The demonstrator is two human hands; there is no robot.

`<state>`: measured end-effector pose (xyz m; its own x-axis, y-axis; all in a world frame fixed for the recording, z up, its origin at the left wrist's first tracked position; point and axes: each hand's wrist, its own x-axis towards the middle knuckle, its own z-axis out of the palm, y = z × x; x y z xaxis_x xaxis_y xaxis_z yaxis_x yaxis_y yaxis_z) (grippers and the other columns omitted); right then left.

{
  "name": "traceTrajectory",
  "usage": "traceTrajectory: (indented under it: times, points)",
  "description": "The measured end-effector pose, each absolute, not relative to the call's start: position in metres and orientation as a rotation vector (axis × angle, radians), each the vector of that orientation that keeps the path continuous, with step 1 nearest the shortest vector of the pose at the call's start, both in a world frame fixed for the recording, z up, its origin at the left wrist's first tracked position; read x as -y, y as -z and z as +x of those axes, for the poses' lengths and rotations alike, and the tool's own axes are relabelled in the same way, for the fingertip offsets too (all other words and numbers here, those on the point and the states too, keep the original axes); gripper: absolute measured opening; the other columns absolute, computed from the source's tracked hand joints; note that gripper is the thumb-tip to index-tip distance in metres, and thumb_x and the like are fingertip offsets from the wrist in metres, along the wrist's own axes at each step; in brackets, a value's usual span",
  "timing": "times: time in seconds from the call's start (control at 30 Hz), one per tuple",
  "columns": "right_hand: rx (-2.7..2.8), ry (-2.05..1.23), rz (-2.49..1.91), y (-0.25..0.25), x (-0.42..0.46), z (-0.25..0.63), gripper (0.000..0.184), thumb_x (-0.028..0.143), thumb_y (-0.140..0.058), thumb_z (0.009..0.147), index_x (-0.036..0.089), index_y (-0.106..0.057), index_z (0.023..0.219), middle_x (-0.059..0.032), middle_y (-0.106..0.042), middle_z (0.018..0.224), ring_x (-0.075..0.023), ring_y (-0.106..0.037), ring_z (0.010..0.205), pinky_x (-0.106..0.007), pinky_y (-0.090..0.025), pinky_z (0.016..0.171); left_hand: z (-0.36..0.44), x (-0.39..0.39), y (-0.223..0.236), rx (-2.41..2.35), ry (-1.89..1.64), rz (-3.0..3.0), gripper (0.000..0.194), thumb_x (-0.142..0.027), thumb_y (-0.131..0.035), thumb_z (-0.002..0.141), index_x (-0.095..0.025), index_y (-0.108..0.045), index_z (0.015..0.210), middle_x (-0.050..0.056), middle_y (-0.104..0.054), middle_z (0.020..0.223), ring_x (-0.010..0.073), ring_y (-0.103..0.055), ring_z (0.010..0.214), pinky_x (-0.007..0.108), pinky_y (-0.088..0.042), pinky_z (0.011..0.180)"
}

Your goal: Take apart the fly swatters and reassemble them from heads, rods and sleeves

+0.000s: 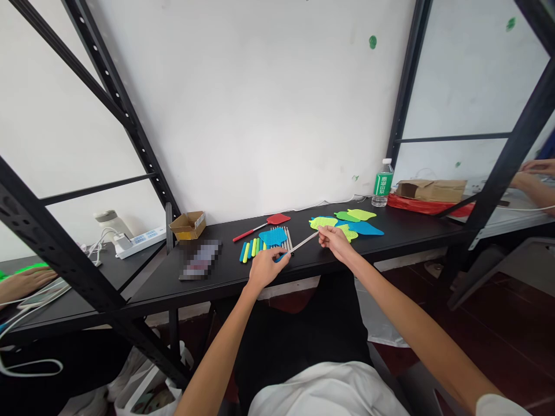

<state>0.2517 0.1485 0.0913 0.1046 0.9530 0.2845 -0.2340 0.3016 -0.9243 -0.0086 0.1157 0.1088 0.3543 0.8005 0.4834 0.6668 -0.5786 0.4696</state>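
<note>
Between my two hands a thin silvery metal rod [304, 241] slants over the table's front. My right hand [335, 242] pinches its upper right end. My left hand [265, 267] is closed at its lower left end, on a blue handle [281, 257] mostly covered by the fingers. Just beyond my left hand are a row of blue, yellow and green handles [250, 251], several metal rods [288, 238] and a blue perforated swatter head [273, 236]. A complete red fly swatter [278, 219] lies behind them. Past my right hand are yellow-green swatter heads [362, 215] and a blue one [368, 227].
On the black table [160, 283] stand a small open carton [188, 225] and a water bottle [383, 184]; a blurred-out phone [202, 260] lies left. A cardboard box [431, 190] rests on red plastic at right. Black metal posts [489, 190] flank me. Other people's hands show at both sides.
</note>
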Motion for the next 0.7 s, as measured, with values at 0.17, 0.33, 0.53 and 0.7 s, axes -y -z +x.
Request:
traceTrajectory:
  times: [0.17, 0.33, 0.53, 0.7]
  points:
    - [1.101, -1.083, -0.837, -0.0917, -0.1482, 0.2520, 0.040, 0.055, -0.081, 0.069, 0.019, -0.063, 0.068, -0.0012, -0.058, 0.067, -0.0114, -0.052, 0.058, -0.024, -0.038, 0.049, -0.0081, -0.1162, -0.1081, -1.332, -1.033, 2.421, 0.038, -0.052, -0.050, 0.092, -0.025, -0.076, 0.098, -0.001, -0.066, 0.070, 0.0147, -0.057, 0.063, 0.025, -0.035, 0.058]
    - [1.114, -1.090, -0.830, -0.0922, -0.1475, 0.2526, 0.037, 0.053, -0.081, 0.070, 0.019, -0.071, 0.082, -0.0034, -0.066, 0.078, -0.0109, -0.055, 0.059, -0.024, -0.039, 0.050, -0.0085, -0.1161, -0.1083, -1.342, -1.025, 2.409, 0.039, -0.052, -0.049, 0.092, -0.025, -0.076, 0.097, -0.001, -0.064, 0.067, 0.0145, -0.055, 0.061, 0.025, -0.033, 0.057]
    - [1.124, -1.068, -0.840, -0.0902, -0.1494, 0.2532, 0.036, 0.050, -0.083, 0.067, 0.019, -0.069, 0.076, -0.0036, -0.066, 0.076, -0.0114, -0.054, 0.059, -0.024, -0.039, 0.049, -0.0089, -0.1158, -0.1086, -1.351, -1.014, 2.416, 0.040, -0.053, -0.048, 0.092, -0.025, -0.076, 0.098, 0.000, -0.065, 0.070, 0.0150, -0.056, 0.063, 0.025, -0.033, 0.057]
    - [1.122, -1.057, -0.857, -0.0896, -0.1503, 0.2533, 0.037, 0.051, -0.084, 0.067, 0.019, -0.066, 0.072, -0.0036, -0.064, 0.073, -0.0118, -0.053, 0.059, -0.024, -0.039, 0.049, -0.0080, -0.1156, -0.1091, -1.359, -1.009, 2.424, 0.039, -0.053, -0.049, 0.092, -0.025, -0.076, 0.098, 0.000, -0.066, 0.070, 0.0151, -0.056, 0.062, 0.026, -0.033, 0.056]
